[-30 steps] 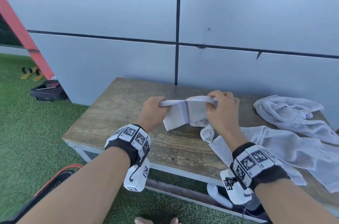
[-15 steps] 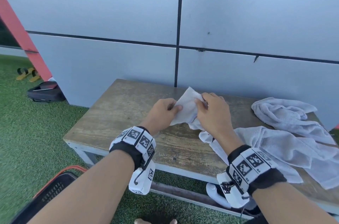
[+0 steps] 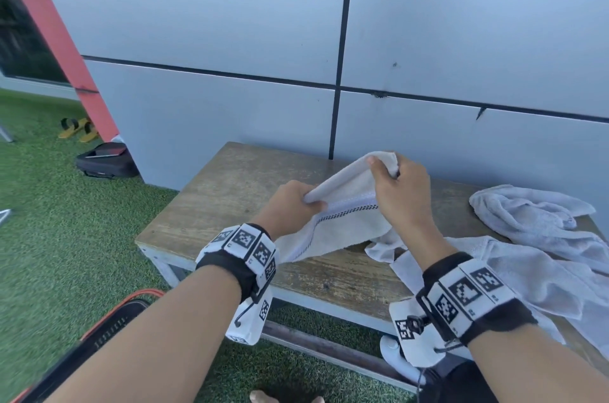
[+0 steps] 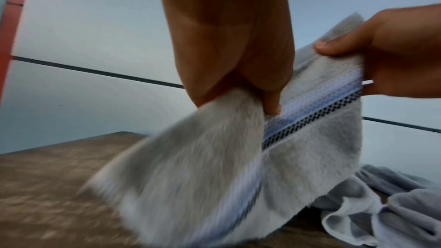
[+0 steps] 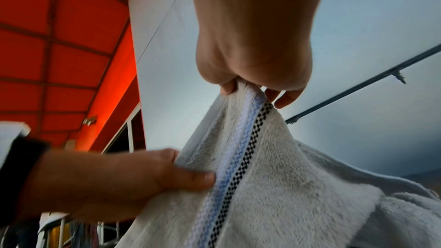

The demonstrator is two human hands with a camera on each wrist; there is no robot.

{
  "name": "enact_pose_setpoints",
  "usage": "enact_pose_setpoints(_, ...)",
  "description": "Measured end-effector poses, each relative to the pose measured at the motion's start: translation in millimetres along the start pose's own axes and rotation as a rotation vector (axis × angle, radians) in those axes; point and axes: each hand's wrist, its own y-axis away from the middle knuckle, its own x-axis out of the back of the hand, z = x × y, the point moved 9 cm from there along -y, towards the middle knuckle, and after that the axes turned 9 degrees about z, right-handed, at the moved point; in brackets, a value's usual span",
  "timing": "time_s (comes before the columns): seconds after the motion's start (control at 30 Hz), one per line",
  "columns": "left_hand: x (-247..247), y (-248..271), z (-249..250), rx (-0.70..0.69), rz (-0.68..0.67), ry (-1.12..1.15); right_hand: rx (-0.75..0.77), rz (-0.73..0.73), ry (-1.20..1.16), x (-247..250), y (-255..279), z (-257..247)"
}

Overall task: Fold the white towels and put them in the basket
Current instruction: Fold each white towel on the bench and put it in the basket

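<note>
A white towel (image 3: pixel 342 224) with a blue and black-checked band (image 4: pixel 310 112) is held up over the wooden table (image 3: pixel 230 191). My left hand (image 3: pixel 293 204) grips its lower left edge, thumb over the cloth (image 5: pixel 186 173). My right hand (image 3: pixel 395 185) pinches the upper edge higher and farther back (image 5: pixel 248 90). The towel's lower part drapes onto the table. A black basket with an orange rim (image 3: pixel 112 323) sits on the grass at the lower left, partly hidden by my left forearm.
More white towels (image 3: pixel 540 237) lie crumpled on the table's right side. A grey panelled wall (image 3: pixel 428 40) stands right behind the table. A black bag (image 3: pixel 105 160) and yellow sandals (image 3: pixel 77 129) lie on the grass at the left.
My hands have moved apart along the towel's edge: the right rose and went back, the left came down toward me. The towel has spread out between them.
</note>
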Motion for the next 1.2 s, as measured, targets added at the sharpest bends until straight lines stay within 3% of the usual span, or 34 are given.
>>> enact_pose_setpoints(0.13, 32.7, -0.3, -38.5, 0.115, 0.17, -0.012, -0.122, 0.06, 0.012, 15.0, -13.0, 27.7)
enact_pose_setpoints(0.27, 49.9, 4.9, -50.1, 0.112, 0.302, 0.124, -0.111, -0.062, 0.123, 10.8, -10.2, 54.8)
enact_pose_setpoints(0.33, 40.4, 11.4, -49.9, 0.125, 0.251, 0.127, -0.112, -0.215, 0.246, -1.2, 1.2, 70.2)
enact_pose_setpoints(0.4, 18.6, 17.5, -49.1, 0.141, 0.112, 0.116, -0.128, -0.402, 0.407, -18.4, 19.4, 94.0)
enact_pose_setpoints(0.5, -17.4, 24.4, -42.2, 0.1, -0.115, 0.083, -0.145, -0.506, 0.6, -33.7, 41.4, 129.8)
enact_pose_setpoints(0.6, -38.8, 26.2, -34.7, 0.06, -0.215, 0.087, -0.171, -0.61, 0.52, -56.1, 63.7, 138.1)
enact_pose_setpoints(0.77, -49.2, 24.0, -23.5, 0.002, -0.228, 0.036, -0.121, -0.837, 0.228, -92.0, 92.9, 113.7)
enact_pose_setpoints(0.83, -59.1, 28.6, -33.6, 0.019, -0.294, -0.026, 0.014, -0.793, 0.332, -94.8, 88.5, 110.1)
enact_pose_setpoints(0.9, -60.6, 30.2, -41.3, 0.014, -0.298, -0.066, 0.055, -0.588, 0.389, -83.9, 72.4, 112.0)
enact_pose_setpoints(1.0, -43.3, 20.5, -42.3, 0.05, -0.134, 0.05, -0.039, -0.259, 0.308, -56.5, 51.4, 116.5)
enact_pose_setpoints(1.07, -28.5, 13.8, -44.0, 0.067, -0.014, 0.082, -0.097, -0.155, 0.255, -45.1, 42.8, 120.2)
enact_pose_setpoints(1.13, -25.8, 11.2, -54.0, 0.093, 0.008, 0.066, -0.107, -0.227, 0.206, -51.4, 39.0, 121.9)
enact_pose_setpoints(1.2, -42.2, 17.5, -68.8, 0.132, -0.158, -0.017, -0.023, -0.475, 0.224, -73.4, 48.7, 118.9)
